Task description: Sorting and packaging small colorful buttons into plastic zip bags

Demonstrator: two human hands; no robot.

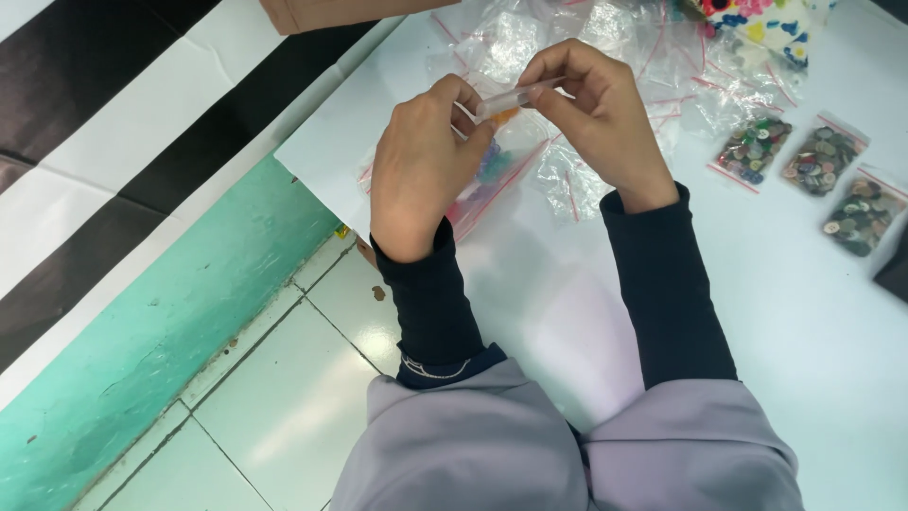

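Note:
My left hand and my right hand are raised together over a white table. Both pinch the top strip of a small clear zip bag that holds colourful buttons. The bag hangs below my fingers, partly hidden behind my left hand. My right thumb and forefinger grip the strip's right end, my left fingers its left end. Dark sleeves cover both wrists.
A heap of empty clear zip bags with red seal lines lies beyond my hands. Three filled button bags rest at the right. A brown cardboard box and a flowered bag are at the far edge. Tiled floor is at left.

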